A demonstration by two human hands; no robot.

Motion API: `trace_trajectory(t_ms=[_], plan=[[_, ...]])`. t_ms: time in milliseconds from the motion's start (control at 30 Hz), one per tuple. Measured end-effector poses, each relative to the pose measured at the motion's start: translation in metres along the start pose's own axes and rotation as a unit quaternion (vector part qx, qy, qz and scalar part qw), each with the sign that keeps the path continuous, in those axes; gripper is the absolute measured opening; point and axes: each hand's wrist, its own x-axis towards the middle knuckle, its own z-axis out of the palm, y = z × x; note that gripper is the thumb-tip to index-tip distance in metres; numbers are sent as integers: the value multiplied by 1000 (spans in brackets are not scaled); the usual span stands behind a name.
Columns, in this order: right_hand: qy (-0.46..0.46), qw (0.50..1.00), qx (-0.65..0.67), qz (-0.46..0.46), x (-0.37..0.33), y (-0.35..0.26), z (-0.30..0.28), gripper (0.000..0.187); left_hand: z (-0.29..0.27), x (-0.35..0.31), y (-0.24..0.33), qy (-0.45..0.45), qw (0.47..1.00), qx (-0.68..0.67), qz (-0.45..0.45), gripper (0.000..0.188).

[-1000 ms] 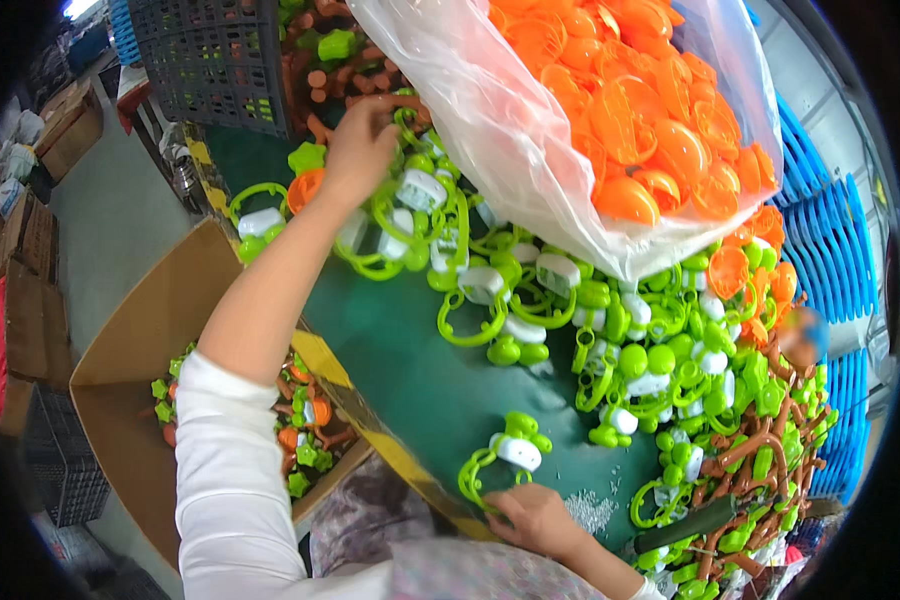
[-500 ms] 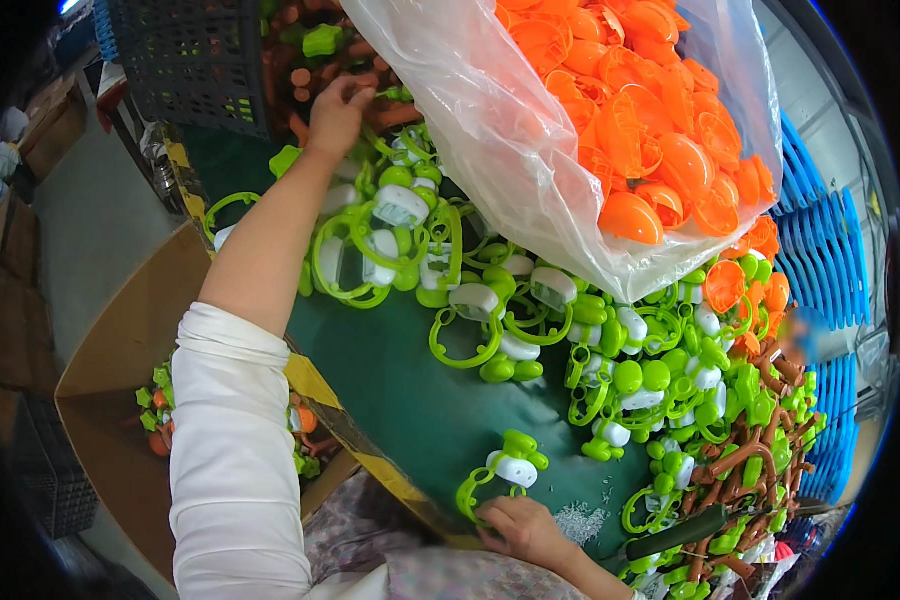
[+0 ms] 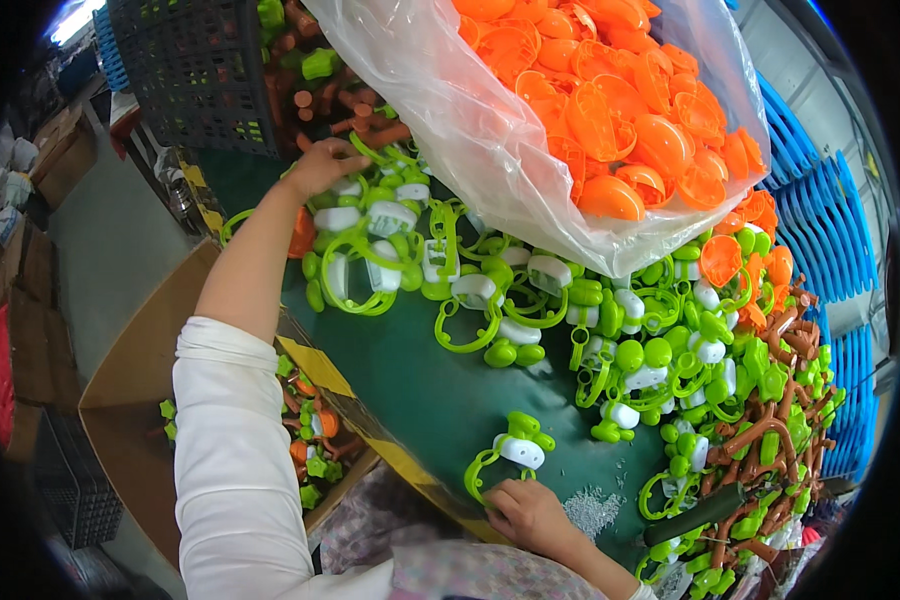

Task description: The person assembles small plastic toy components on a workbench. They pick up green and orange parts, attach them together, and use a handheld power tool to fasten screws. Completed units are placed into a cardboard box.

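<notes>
My left hand (image 3: 322,168) is at the far end of a green-and-white heap, its fingers curled together beside a green ring. Whatever those fingers hold is hidden. Near the front table edge, my right hand (image 3: 538,518) pinches the lower rim of a green plastic ring toy (image 3: 478,474). That toy carries a white block (image 3: 520,452) and round green knobs, and rests on the green tabletop (image 3: 400,400). Several similar green ring toys (image 3: 470,330) lie in a band across the table. Brown plastic sticks (image 3: 378,134) lie just beyond my left hand.
A clear bag (image 3: 450,130) full of orange plastic shells (image 3: 660,145) stands behind the heap. Brown branch-like parts (image 3: 760,440) and a dark-handled tool (image 3: 695,515) lie right. White granules (image 3: 592,510) sit near my right hand. Left are a black crate (image 3: 195,80) and a cardboard box (image 3: 135,400).
My left hand has drawn back from the brown sticks toward me, to the green ring toys. My right hand stays at the same ring toy. The view has shifted slightly.
</notes>
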Motion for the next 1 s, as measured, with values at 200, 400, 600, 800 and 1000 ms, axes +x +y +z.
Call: trace_trajectory(t_ms=[200, 400, 600, 800, 1000], plan=[[-10, 1000, 14, 17, 9, -9, -12, 23, -16, 28, -15, 442, 858, 178, 192, 35], [-31, 999, 22, 26, 7, 1, -7, 28, -36, 73, 5, 420, 892, 166, -5, 72], [-32, 998, 33, 39, 9, 9, -4, 27, -60, 95, 44, 503, 821, 241, 121, 74], [39, 994, 59, 82, 26, -4, -9, 14, -125, 157, 52, 460, 836, 223, 201, 53], [31, 991, 65, 110, 30, -6, -11, 16, -100, 151, 26, 328, 896, 261, 148, 48]])
